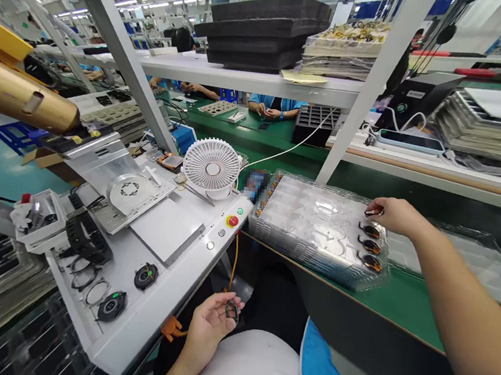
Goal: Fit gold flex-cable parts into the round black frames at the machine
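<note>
My left hand [211, 319], palm up near my lap, has its fingers closed on a dark ring-shaped part [231, 311]. At the far right corner of a stack of clear plastic trays [320, 211], my right hand [393, 215] pinches a small dark part [370, 213], mostly hidden by the fingers. Close to those fingers, a column of round dark parts with orange film [370, 246] lies in the top tray. More orange parts [268, 193] line its left edge. On the machine table to the left lie two round black watch-like modules [146, 275] and several loose rings [97, 292].
A white fan [213, 167] stands behind the control strip with its red emergency button [232, 221]. A metal fixture [128, 194] sits under a gold cylinder [24, 93]. Shelf posts [374, 75] rise behind the trays. Co-workers' hands [266, 113] show across the bench.
</note>
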`<state>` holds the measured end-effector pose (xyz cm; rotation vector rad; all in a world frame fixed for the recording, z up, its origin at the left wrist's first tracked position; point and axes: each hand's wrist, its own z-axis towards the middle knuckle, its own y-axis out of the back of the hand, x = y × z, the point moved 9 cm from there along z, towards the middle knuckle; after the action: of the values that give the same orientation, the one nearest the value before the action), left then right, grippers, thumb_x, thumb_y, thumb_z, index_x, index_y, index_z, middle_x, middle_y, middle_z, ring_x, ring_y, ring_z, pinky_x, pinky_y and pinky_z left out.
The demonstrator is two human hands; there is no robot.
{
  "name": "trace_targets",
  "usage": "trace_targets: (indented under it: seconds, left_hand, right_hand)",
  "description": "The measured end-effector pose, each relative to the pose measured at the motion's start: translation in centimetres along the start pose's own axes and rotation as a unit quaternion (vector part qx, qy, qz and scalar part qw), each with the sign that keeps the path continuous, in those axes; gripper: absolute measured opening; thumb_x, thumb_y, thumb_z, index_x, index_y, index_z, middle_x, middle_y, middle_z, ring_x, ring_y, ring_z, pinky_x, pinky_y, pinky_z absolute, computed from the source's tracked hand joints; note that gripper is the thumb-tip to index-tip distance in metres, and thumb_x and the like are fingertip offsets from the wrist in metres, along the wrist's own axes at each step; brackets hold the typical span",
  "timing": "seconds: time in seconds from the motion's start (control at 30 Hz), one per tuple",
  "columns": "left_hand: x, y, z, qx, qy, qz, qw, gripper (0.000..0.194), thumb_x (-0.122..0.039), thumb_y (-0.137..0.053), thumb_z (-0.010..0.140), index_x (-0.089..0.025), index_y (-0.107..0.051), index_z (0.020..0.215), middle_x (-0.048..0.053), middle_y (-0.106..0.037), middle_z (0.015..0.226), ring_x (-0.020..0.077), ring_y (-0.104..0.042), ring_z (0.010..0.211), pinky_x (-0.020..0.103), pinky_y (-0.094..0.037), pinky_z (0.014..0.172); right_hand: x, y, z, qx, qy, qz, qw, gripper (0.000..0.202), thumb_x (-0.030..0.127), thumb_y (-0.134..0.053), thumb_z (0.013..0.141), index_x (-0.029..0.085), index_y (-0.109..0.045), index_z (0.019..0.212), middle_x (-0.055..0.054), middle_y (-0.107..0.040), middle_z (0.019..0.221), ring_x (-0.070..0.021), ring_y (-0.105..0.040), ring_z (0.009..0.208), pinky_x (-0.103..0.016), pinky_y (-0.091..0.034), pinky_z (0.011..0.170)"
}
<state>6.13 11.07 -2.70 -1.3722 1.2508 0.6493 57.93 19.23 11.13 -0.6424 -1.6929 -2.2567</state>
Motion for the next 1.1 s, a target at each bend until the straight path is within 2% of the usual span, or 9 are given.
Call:
trace_targets:
  seconds: [0.07,0.13,0.27,0.37,0.47,0.57,0.73,0.97,1.1]
  left_hand:
    - [-0.3,-0.6,-0.1,0.016,0.019,-0.018,1.0,0.057,-0.046,-0.098,0.059,-0.021,-0.079,0.106,0.012,-0.078,0.102,0.0291,-0.076,0.098,0.041,-0.058,0.093]
    - [-1.0,-1.9,-0.1,0.051,0.04,-0.04,0.997,0.061,-0.048,-0.098,0.057,-0.021,-0.078,0.108,0.013,-0.076,0.109,0.0276,-0.075,0.096,0.039,-0.059,0.09]
    - [-2.8,-5.0,-0.2,0.138,0.085,-0.078,0.984,0.079,-0.053,-0.099,0.049,-0.02,-0.076,0.117,0.018,-0.069,0.131,0.0247,-0.075,0.09,0.033,-0.058,0.079]
    - [-4.1,-5.3,-0.2,0.156,0.084,-0.112,0.978,0.092,-0.056,-0.1,0.043,-0.018,-0.074,0.123,0.015,-0.076,0.107,0.0251,-0.075,0.086,0.032,-0.058,0.076]
    - [-4.9,-3.7,-0.3,0.128,0.048,-0.116,0.984,0.094,-0.053,-0.1,0.045,-0.016,-0.071,0.126,0.011,-0.077,0.092,0.0248,-0.075,0.086,0.031,-0.058,0.078]
    - [-5.2,-2.4,-0.8,0.106,0.0,-0.11,0.988,0.093,-0.048,-0.101,0.048,-0.017,-0.069,0.129,0.011,-0.077,0.099,0.0237,-0.075,0.089,0.031,-0.058,0.081]
    - [-4.5,-1.9,-1.7,0.102,-0.026,-0.098,0.99,0.099,-0.046,-0.101,0.051,-0.02,-0.062,0.139,0.012,-0.076,0.106,0.0262,-0.075,0.096,0.034,-0.058,0.085]
    - [-5.2,-1.5,-1.7,0.097,-0.044,-0.111,0.988,0.1,-0.048,-0.1,0.052,-0.033,-0.06,0.142,0.015,-0.054,0.149,0.0217,-0.076,0.09,0.032,-0.06,0.081]
    - [-4.8,-0.7,-1.4,0.074,-0.025,-0.127,0.989,0.095,-0.05,-0.1,0.05,-0.025,-0.066,0.136,0.015,-0.062,0.138,0.0233,-0.076,0.091,0.032,-0.059,0.08]
  right_hand:
    - [4.2,-1.1,-1.5,0.002,0.05,0.02,0.999,0.03,0.05,-0.078,0.078,0.025,-0.066,0.064,-0.006,-0.062,0.062,-0.0198,-0.054,0.051,-0.036,-0.048,0.053]
    - [10.4,-3.5,-3.7,0.029,0.114,0.066,0.991,0.018,0.04,-0.069,0.085,0.024,-0.071,0.075,-0.007,-0.068,0.076,-0.0221,-0.063,0.064,-0.035,-0.053,0.06]
    - [24.8,-8.7,-9.6,0.113,0.293,0.255,0.915,0.019,0.013,-0.056,0.09,0.024,-0.071,0.085,-0.007,-0.07,0.095,-0.02,-0.069,0.083,-0.031,-0.057,0.071]
    - [30.7,-11.3,-12.3,0.137,0.365,0.32,0.863,0.028,0.006,-0.05,0.09,0.024,-0.071,0.091,-0.007,-0.069,0.096,-0.0184,-0.068,0.086,-0.029,-0.057,0.071]
    - [32.0,-13.3,-12.4,0.15,0.347,0.388,0.841,0.028,0.008,-0.052,0.091,0.024,-0.072,0.102,-0.01,-0.068,0.109,-0.0211,-0.068,0.097,-0.034,-0.059,0.08]
    - [31.3,-16.1,-11.8,0.196,0.243,0.484,0.818,0.034,0.015,-0.059,0.094,0.025,-0.067,0.126,-0.013,-0.06,0.128,-0.0244,-0.066,0.107,-0.037,-0.062,0.083]
    - [30.6,-19.4,-12.1,0.162,0.124,0.499,0.842,0.025,0.024,-0.063,0.098,0.024,-0.072,0.121,-0.008,-0.063,0.102,-0.0173,-0.065,0.077,-0.028,-0.059,0.061]
    - [31.9,-18.3,-12.8,0.078,0.218,0.448,0.864,0.021,0.013,-0.058,0.099,0.023,-0.076,0.105,-0.007,-0.065,0.1,-0.0136,-0.064,0.072,-0.024,-0.053,0.057]
    - [32.8,-17.7,-12.7,0.079,0.271,0.412,0.866,0.016,0.015,-0.058,0.098,0.02,-0.07,0.089,-0.008,-0.064,0.101,-0.0156,-0.065,0.077,-0.026,-0.052,0.06]
